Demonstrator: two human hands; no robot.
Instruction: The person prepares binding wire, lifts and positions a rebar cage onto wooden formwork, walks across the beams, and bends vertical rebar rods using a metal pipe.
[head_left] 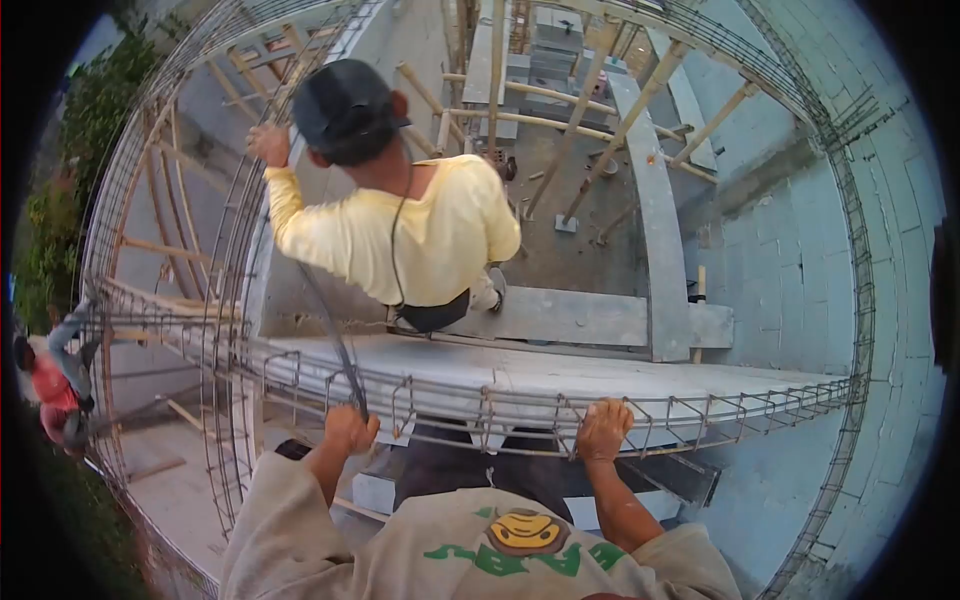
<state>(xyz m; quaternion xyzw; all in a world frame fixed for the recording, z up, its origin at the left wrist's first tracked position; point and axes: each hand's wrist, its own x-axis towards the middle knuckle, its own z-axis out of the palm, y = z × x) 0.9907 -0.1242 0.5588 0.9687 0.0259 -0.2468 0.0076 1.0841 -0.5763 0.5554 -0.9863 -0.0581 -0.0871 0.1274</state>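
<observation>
A long rebar cage (520,415) runs across the view just in front of my body. My left hand (351,430) is closed round the lower end of a bundle of thin dark rods (335,335), which slants up and to the left over the cage. My right hand (604,430) grips the cage right of centre, its fingers wrapped over the upper bar. Beneath the cage lies a pale concrete beam (600,375).
A co-worker in a yellow shirt (400,240) sits ahead, one hand on upright rebar (265,190). Another person in red (60,385) is at far left. Bamboo poles (590,120) stand below, beyond the beam. A block wall (790,270) rises on the right.
</observation>
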